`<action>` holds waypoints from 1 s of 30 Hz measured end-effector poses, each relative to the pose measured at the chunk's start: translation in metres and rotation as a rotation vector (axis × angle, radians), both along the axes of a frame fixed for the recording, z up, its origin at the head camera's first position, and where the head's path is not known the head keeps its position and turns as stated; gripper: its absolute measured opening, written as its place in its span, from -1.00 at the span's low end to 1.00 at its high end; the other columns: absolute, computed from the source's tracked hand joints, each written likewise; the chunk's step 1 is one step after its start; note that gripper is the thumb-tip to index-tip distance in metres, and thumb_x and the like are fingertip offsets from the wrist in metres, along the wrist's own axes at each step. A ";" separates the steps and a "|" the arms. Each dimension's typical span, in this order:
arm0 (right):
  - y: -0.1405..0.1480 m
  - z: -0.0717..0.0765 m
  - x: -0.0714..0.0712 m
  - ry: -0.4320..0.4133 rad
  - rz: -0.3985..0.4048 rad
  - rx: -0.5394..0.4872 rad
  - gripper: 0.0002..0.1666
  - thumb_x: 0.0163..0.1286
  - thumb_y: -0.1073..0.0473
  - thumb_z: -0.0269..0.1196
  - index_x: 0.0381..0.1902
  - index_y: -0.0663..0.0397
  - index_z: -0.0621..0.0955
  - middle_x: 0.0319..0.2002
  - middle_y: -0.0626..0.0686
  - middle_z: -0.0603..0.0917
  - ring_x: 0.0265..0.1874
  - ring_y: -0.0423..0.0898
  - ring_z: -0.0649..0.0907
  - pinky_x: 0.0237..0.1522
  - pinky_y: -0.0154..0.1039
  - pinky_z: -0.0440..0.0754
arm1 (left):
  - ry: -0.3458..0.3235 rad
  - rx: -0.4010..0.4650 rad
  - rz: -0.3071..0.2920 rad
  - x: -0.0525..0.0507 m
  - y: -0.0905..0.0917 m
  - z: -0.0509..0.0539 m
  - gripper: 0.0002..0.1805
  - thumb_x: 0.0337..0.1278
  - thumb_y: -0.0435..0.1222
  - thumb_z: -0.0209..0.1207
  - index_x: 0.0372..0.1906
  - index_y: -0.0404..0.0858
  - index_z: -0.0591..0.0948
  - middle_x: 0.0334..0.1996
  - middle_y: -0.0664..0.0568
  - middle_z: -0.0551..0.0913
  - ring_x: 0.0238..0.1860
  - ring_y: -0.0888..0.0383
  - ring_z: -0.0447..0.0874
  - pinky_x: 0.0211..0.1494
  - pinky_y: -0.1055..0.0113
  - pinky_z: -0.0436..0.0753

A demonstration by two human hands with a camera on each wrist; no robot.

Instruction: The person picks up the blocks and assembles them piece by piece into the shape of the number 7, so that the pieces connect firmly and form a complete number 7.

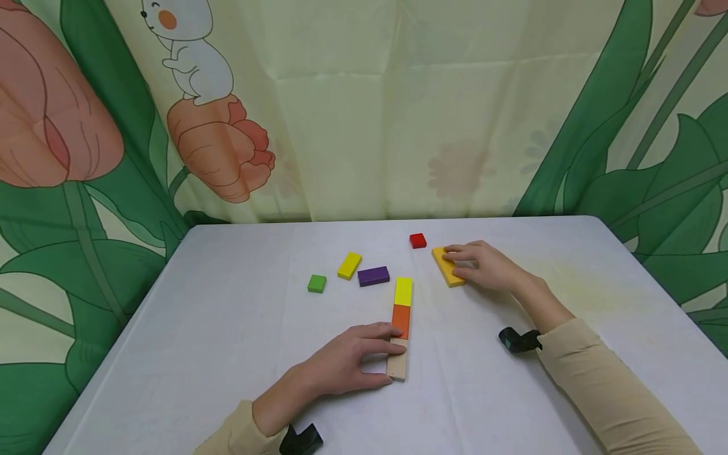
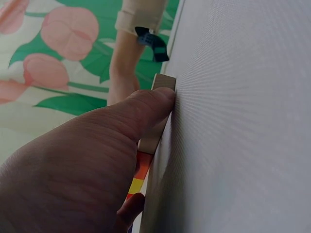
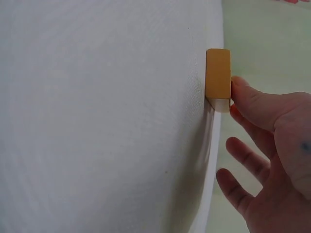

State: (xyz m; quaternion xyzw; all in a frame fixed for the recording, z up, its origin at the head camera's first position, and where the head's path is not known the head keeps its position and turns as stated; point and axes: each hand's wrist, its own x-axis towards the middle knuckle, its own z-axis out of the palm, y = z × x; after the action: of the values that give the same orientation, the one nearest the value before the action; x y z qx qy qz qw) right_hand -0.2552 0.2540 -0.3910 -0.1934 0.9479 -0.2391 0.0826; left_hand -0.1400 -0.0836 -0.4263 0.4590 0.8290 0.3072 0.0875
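A row of blocks runs away from me: a plain wooden block (image 1: 396,366) nearest, an orange block (image 1: 401,321) in the middle and a bright yellow block (image 1: 403,291) at the far end. My left hand (image 1: 347,360) holds the wooden block, thumb at its near left corner and fingers across its upper part, one reaching the orange block. Farther right, my right hand (image 1: 483,266) touches the top of a long golden-yellow block (image 1: 447,268) lying flat. In the right wrist view the thumb meets this block (image 3: 218,74) while other fingers spread loosely beside it.
Left of the row lie a purple block (image 1: 373,276), a smaller yellow block (image 1: 349,265) and a green block (image 1: 316,284). A red block (image 1: 418,241) sits near the back of the white-covered table (image 1: 227,328). A printed curtain (image 1: 455,114) hangs behind.
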 end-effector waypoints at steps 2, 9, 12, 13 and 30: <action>0.000 -0.001 0.000 0.006 0.008 0.003 -0.47 0.44 0.20 0.30 0.34 0.13 0.55 0.40 0.18 0.45 0.31 0.25 0.34 0.27 0.25 0.39 | 0.001 -0.002 -0.001 0.000 0.000 0.000 -0.49 0.24 -0.14 0.38 0.29 -0.04 0.63 0.36 0.18 0.45 0.40 0.20 0.33 0.40 0.21 0.38; -0.008 -0.003 -0.001 0.018 0.039 0.004 -0.47 0.44 0.16 0.30 0.34 0.12 0.56 0.40 0.17 0.45 0.33 0.26 0.32 0.27 0.26 0.39 | -0.001 -0.012 0.002 0.000 0.000 0.001 -0.49 0.24 -0.14 0.37 0.30 -0.03 0.62 0.36 0.18 0.45 0.41 0.19 0.33 0.40 0.19 0.38; -0.011 -0.004 -0.002 0.017 0.042 0.009 -0.47 0.44 0.15 0.30 0.34 0.11 0.56 0.39 0.16 0.45 0.33 0.25 0.32 0.26 0.25 0.41 | -0.004 -0.011 0.000 0.000 0.001 0.000 -0.49 0.25 -0.14 0.37 0.30 -0.04 0.62 0.36 0.18 0.45 0.40 0.20 0.34 0.40 0.19 0.38; -0.013 -0.004 -0.002 0.016 0.041 0.011 -0.47 0.44 0.15 0.30 0.34 0.10 0.56 0.39 0.16 0.46 0.33 0.24 0.32 0.26 0.24 0.41 | -0.003 -0.010 -0.002 0.000 0.001 0.000 -0.49 0.25 -0.14 0.37 0.30 -0.04 0.62 0.36 0.18 0.45 0.40 0.20 0.34 0.40 0.20 0.39; -0.034 -0.003 -0.007 0.023 0.081 0.030 -0.44 0.44 0.11 0.31 0.36 0.01 0.55 0.42 0.13 0.43 0.34 0.24 0.31 0.30 0.25 0.36 | 0.010 0.003 -0.007 0.000 0.001 0.001 -0.49 0.22 -0.15 0.39 0.28 -0.06 0.64 0.35 0.17 0.46 0.39 0.20 0.35 0.40 0.20 0.38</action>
State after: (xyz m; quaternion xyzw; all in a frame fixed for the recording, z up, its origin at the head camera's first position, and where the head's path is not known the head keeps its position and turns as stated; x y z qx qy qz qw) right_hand -0.2626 0.2203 -0.3937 -0.2329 0.9437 -0.2194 0.0843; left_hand -0.1399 -0.0825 -0.4255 0.4635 0.8274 0.3058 0.0835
